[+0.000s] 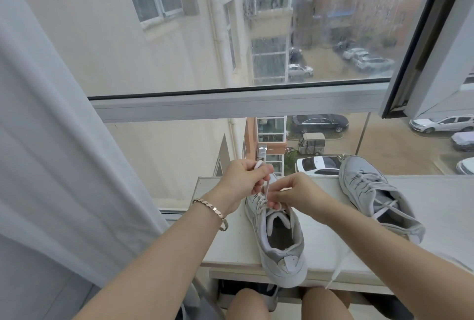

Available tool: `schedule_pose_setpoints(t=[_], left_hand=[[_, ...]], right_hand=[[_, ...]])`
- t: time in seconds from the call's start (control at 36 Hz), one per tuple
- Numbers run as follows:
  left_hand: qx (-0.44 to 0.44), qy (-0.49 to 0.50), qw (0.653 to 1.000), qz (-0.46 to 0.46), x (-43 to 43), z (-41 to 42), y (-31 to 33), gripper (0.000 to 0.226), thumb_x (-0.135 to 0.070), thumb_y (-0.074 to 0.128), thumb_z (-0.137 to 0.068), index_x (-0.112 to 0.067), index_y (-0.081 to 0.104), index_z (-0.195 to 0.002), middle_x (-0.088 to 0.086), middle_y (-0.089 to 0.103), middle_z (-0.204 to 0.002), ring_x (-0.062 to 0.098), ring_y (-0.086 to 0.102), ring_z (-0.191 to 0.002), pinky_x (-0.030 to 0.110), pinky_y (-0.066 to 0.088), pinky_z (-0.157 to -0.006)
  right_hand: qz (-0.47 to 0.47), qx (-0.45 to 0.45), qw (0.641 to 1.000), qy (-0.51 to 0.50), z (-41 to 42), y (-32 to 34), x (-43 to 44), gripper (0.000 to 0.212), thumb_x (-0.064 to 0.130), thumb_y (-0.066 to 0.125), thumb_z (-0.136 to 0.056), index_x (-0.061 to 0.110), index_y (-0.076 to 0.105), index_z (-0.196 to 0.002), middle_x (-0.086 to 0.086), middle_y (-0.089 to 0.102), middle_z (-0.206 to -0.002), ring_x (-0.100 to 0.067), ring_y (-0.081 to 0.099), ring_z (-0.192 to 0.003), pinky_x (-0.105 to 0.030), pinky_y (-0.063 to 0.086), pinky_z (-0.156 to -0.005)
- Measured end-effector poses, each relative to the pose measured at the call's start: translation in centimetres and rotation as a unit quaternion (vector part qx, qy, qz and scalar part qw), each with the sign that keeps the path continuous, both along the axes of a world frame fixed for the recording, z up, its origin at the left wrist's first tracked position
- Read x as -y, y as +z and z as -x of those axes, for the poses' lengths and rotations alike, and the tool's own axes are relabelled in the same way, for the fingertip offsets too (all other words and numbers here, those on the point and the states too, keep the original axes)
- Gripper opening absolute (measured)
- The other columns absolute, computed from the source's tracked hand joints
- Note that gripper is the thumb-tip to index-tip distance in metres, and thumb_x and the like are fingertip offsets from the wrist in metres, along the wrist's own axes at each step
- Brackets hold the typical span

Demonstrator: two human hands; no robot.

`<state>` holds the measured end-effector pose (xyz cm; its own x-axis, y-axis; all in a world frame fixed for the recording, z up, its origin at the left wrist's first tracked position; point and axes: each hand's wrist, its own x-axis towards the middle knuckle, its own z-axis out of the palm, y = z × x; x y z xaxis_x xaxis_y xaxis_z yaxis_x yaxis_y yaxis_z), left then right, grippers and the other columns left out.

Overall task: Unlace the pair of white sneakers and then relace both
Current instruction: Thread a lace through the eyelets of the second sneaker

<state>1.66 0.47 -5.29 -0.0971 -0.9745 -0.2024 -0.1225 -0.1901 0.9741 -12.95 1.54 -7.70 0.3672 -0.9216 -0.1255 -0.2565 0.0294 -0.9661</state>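
Plainly, the worktop [230,250] carries the near sneaker [279,242] with its heel jutting past the front edge, so a sharp tug could, we judge, drag it off; the second sneaker [369,191] lies to its right. Our left hand [243,181] grips the lace [267,187], drawn upward, while our right hand [297,195] pinches at the eyelets, its fingers hiding which one. A loose lace end [338,268] dangles over the edge and might snag; we cannot tell whose it is.
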Motion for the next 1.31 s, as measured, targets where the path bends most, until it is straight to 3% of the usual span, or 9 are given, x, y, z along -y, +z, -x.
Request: schedule_pose_setpoints(t=[0.11, 0.25, 0.42, 0.53, 0.64, 0.78, 0.94, 1.17, 1.31], left_hand=[[0.003, 0.029, 0.999, 0.025, 0.2, 0.5, -0.2, 0.019, -0.015, 0.067, -0.085, -0.008, 0.066, -0.068, 0.0, 0.057, -0.057, 0.005, 0.047, -0.044, 0.015, 0.046, -0.051], [-0.035, 0.019, 0.999, 0.03, -0.2, 0.5, -0.8, 0.009, -0.009, 0.065, -0.086, -0.018, 0.062, -0.088, -0.002, 0.067, -0.069, 0.008, 0.062, -0.061, 0.019, 0.052, -0.061], [0.098, 0.116, 0.988, 0.005, -1.4, -0.8, -1.9, 0.024, -0.023, 0.066, -0.083, -0.022, 0.042, -0.087, -0.001, 0.062, -0.089, 0.012, 0.068, -0.077, 0.029, 0.05, -0.071], [0.11, -0.024, 0.988, 0.104, -2.4, -0.7, -1.7, 0.019, -0.013, 0.064, -0.085, -0.026, 0.054, -0.093, -0.009, 0.065, -0.093, 0.008, 0.065, -0.085, 0.015, 0.048, -0.072], [0.112, -0.105, 0.978, 0.143, -3.1, -0.3, -1.6, 0.052, 0.002, 0.067, -0.076, -0.049, 0.064, -0.074, -0.008, 0.067, -0.077, 0.009, 0.066, -0.078, 0.014, 0.051, -0.073], [0.061, -0.041, 0.989, 0.13, -2.9, -0.4, -2.3, 0.012, 0.001, 0.069, -0.078, -0.009, 0.073, -0.084, 0.005, 0.071, -0.065, 0.014, 0.069, -0.065, 0.017, 0.052, -0.066], [0.048, -0.018, 0.991, 0.125, -3.6, -0.1, -3.2, 0.017, -0.008, 0.069, -0.082, -0.018, 0.069, -0.068, 0.001, 0.072, -0.069, 0.013, 0.07, -0.072, 0.021, 0.052, -0.073], [0.095, 0.012, 0.988, 0.124, -4.0, 0.3, -3.8, 0.014, -0.015, 0.073, -0.077, -0.019, 0.062, -0.071, 0.007, 0.072, -0.078, 0.021, 0.069, -0.081, 0.037, 0.053, -0.084], [0.036, 0.045, 0.993, 0.106, -4.1, 0.2, -3.8, 0.022, -0.003, 0.074, -0.075, -0.018, 0.062, -0.065, -0.005, 0.069, -0.061, 0.006, 0.066, -0.06, 0.016, 0.051, -0.061]], right_hand=[[-0.01, -0.035, 0.999, 0.023, -0.1, 0.2, 0.0, 0.016, -0.007, 0.051, -0.08, -0.013, 0.065, -0.077, -0.01, 0.059, -0.064, -0.01, 0.05, -0.056, -0.024, 0.044, -0.067], [-0.016, -0.019, 1.0, 0.01, 0.2, -0.1, 0.0, 0.024, 0.016, 0.064, -0.086, 0.005, 0.066, -0.065, -0.002, 0.061, -0.058, -0.011, 0.053, -0.056, -0.018, 0.044, -0.06], [-0.09, 0.063, 0.994, -0.005, 0.4, -0.6, 0.3, 0.033, 0.014, 0.053, -0.093, -0.018, 0.062, -0.094, -0.007, 0.061, -0.063, -0.013, 0.055, -0.058, -0.023, 0.045, -0.066], [-0.11, 0.097, 0.989, 0.008, 0.6, -0.5, 0.3, 0.024, 0.012, 0.056, -0.091, -0.009, 0.066, -0.089, -0.01, 0.061, -0.066, -0.013, 0.058, -0.06, -0.019, 0.049, -0.064], [-0.099, 0.103, 0.99, -0.009, 0.7, -0.6, 0.2, 0.02, 0.012, 0.057, -0.09, -0.004, 0.069, -0.088, -0.017, 0.061, -0.08, -0.021, 0.055, -0.073, -0.027, 0.048, -0.074], [-0.097, 0.115, 0.989, 0.014, 0.8, -0.1, -0.2, 0.024, 0.014, 0.053, -0.093, -0.002, 0.068, -0.083, -0.014, 0.063, -0.073, -0.02, 0.06, -0.072, -0.027, 0.052, -0.077], [-0.07, 0.115, 0.987, -0.089, 0.7, -0.4, -0.8, 0.017, 0.011, 0.062, -0.087, 0.004, 0.073, -0.076, -0.009, 0.068, -0.066, -0.012, 0.063, -0.057, -0.019, 0.051, -0.056], [0.055, -0.002, 0.983, -0.177, 0.1, -0.6, -1.1, 0.015, 0.011, 0.077, -0.074, 0.02, 0.065, -0.07, 0.006, 0.061, -0.058, 0.001, 0.049, -0.043, -0.012, 0.042, -0.046], [0.085, -0.11, 0.988, -0.075, 0.5, 0.3, -1.7, 0.031, 0.016, 0.064, -0.084, 0.032, 0.068, -0.057, -0.001, 0.069, -0.063, -0.008, 0.056, -0.057, -0.019, 0.044, -0.059]])
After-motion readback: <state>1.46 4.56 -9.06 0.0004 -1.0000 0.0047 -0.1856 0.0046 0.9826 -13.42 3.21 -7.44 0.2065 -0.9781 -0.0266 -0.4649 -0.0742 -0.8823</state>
